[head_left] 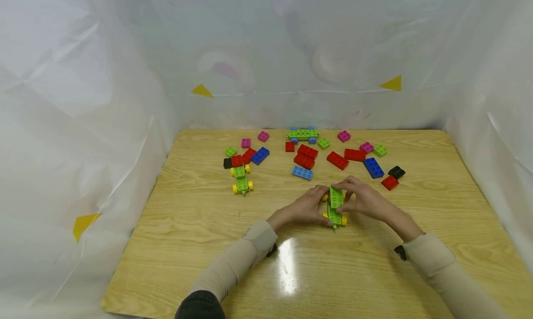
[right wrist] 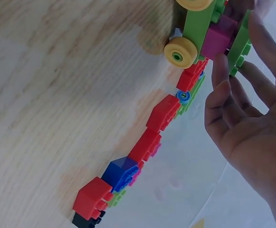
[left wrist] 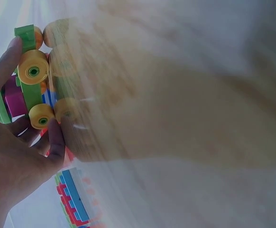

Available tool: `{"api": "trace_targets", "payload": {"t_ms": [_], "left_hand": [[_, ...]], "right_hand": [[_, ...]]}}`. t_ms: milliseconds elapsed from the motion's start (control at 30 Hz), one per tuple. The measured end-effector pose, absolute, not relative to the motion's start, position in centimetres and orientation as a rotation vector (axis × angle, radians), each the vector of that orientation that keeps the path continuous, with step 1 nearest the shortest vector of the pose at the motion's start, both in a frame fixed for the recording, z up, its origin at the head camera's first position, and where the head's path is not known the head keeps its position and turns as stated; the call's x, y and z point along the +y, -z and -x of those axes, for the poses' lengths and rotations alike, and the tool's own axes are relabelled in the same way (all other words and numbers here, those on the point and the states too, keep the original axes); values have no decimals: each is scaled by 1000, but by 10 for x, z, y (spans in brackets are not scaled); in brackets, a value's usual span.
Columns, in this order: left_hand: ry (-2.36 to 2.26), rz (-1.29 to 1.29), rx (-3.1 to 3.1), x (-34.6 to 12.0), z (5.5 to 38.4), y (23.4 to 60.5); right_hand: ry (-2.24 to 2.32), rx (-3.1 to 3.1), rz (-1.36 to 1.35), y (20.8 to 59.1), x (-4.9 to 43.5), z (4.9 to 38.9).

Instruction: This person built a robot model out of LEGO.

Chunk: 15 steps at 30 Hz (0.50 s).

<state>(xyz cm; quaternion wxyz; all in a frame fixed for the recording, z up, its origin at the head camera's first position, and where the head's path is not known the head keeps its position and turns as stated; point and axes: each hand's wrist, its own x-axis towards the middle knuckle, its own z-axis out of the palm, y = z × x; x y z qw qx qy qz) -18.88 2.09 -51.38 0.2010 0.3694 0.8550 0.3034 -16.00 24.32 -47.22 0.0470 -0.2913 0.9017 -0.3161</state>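
A green toy car base (head_left: 334, 217) with yellow wheels stands on the table, a pink brick (right wrist: 218, 37) on top of it. Above the pink one is a long green brick (head_left: 336, 197). My left hand (head_left: 309, 206) grips the car base from its left side, thumb near the front end and fingers by the yellow wheels (left wrist: 33, 67). From the other side my right hand (head_left: 363, 201) pinches the long green brick between thumb and fingers. Whether that brick is fully seated on the pink one cannot be told.
A second green car base (head_left: 242, 184) with yellow wheels stands to the left. At the back is a green base (head_left: 303, 134) with blue wheels. Loose red bricks (head_left: 308, 151), a light blue brick (head_left: 302, 172), a dark blue brick (head_left: 373, 168) and a black brick (head_left: 396, 172) lie beyond my hands.
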Motion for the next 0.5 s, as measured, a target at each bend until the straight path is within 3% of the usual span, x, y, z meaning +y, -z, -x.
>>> {"api": "trace_targets", "payload": {"t_ms": [500], "left_hand": [[-832,-1029,2399,21,189,514]], "right_hand": [[933,2765,827,471,239,160]]}}
